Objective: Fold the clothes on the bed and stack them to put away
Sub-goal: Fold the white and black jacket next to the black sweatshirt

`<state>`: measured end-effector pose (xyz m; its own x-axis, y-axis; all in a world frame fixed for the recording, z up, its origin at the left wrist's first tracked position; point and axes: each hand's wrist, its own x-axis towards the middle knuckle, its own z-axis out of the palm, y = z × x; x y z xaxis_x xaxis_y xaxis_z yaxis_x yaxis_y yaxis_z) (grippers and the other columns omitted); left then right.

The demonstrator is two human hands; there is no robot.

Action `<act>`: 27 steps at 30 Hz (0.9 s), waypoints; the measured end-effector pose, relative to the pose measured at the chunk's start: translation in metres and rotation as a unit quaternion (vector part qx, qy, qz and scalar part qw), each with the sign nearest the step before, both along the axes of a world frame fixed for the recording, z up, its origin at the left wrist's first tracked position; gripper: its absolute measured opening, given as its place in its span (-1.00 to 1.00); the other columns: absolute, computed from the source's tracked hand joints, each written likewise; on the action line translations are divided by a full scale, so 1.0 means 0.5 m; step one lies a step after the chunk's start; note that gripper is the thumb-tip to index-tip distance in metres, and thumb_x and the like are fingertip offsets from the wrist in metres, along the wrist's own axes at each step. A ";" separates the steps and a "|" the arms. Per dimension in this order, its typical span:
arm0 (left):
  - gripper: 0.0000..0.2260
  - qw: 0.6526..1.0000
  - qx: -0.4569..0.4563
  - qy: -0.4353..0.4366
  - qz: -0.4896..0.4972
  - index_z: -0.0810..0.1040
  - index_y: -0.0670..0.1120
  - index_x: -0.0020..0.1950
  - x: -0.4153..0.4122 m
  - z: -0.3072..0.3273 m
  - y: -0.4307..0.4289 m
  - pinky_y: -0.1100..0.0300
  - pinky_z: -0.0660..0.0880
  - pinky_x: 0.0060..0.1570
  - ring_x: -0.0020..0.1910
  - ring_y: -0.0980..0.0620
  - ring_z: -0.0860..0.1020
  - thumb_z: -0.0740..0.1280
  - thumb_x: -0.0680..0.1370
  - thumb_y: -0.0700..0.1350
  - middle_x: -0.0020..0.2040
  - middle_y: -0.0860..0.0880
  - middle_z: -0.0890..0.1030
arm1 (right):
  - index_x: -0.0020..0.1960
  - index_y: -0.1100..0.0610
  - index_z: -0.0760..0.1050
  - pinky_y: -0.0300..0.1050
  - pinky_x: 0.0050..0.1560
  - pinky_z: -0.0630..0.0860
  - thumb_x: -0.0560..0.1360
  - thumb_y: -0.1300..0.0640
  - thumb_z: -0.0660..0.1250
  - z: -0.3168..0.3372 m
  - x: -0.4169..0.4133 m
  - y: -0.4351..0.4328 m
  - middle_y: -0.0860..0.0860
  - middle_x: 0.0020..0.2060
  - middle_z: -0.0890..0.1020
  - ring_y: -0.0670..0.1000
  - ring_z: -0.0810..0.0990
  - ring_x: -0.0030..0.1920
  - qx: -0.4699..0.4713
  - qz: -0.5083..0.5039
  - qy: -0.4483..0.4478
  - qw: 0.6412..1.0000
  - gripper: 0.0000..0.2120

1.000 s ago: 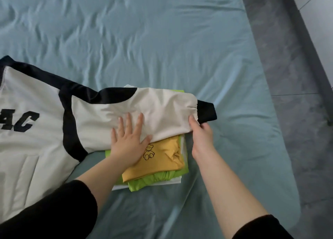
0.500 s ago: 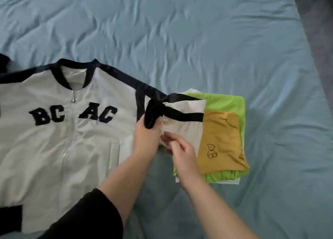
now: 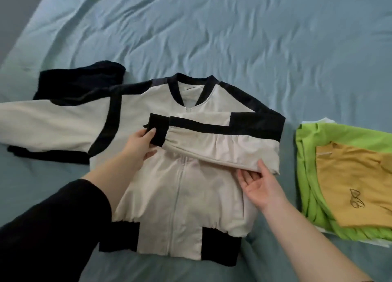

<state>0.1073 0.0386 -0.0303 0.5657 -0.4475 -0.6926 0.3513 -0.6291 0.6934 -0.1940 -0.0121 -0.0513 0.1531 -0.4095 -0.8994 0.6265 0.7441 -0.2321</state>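
My left hand (image 3: 135, 148) pinches the black cuff (image 3: 158, 133) of the jacket (image 3: 180, 196). My right hand (image 3: 261, 188), palm up and flat, props the folded sleeve (image 3: 222, 148). A wrinkled teal bedsheet (image 3: 212, 37) lies beneath, with grey floor (image 3: 12, 10) at the far left.

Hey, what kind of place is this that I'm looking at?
Most likely a bedroom, looking down on a bed. A wrinkled blue sheet fills most of the view. A white and black jacket lies spread on it, half folded, and a stack of folded clothes sits beside the jacket.
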 end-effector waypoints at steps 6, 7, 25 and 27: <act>-0.83 1.000 0.010 -0.019 0.013 0.56 -0.10 0.17 0.151 -0.018 0.048 0.28 0.53 -0.40 -0.32 0.08 0.56 0.28 0.61 -0.10 -0.07 -0.05 0.60 | 0.06 0.15 0.53 0.02 -0.12 0.66 0.55 0.13 0.31 -0.006 0.118 0.032 0.09 -0.08 0.70 0.10 0.63 0.00 -0.013 0.073 0.015 0.997 -0.88; -0.81 0.999 0.010 -0.028 0.021 0.56 -0.11 0.19 0.170 -0.022 0.052 0.26 0.51 -0.43 -0.34 0.07 0.54 0.29 0.61 -0.10 -0.10 -0.05 0.59 | 0.06 0.14 0.53 0.03 -0.06 0.64 0.55 0.14 0.30 -0.010 0.133 0.038 0.09 -0.08 0.70 0.09 0.63 0.00 -0.013 0.082 0.020 0.996 -0.88; -0.44 0.863 0.166 -0.404 -0.254 0.23 0.07 0.52 0.106 -0.040 0.026 -0.02 0.15 0.47 0.52 -0.01 0.14 0.31 0.53 -0.07 0.53 0.05 0.22 | 0.07 0.15 0.52 0.02 0.06 0.51 0.56 0.07 0.29 -0.020 0.147 0.096 0.12 0.04 0.65 0.08 0.62 0.06 0.010 0.027 0.021 0.999 -0.83; -0.48 0.885 0.101 -0.342 -0.301 0.30 0.06 0.49 0.043 -0.042 -0.023 0.06 0.24 0.41 0.47 0.01 0.26 0.32 0.54 -0.06 0.48 0.04 0.33 | 0.04 0.15 0.52 0.02 0.11 0.50 0.57 0.08 0.28 -0.010 0.137 0.092 0.12 0.03 0.64 0.10 0.60 0.10 0.018 0.005 0.010 1.000 -0.85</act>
<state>0.1290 0.0269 -0.0512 0.5852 -0.7157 -0.3813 -0.5469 -0.6954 0.4661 -0.1258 0.0340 -0.0562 0.1379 -0.3746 -0.9169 0.6146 0.7583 -0.2174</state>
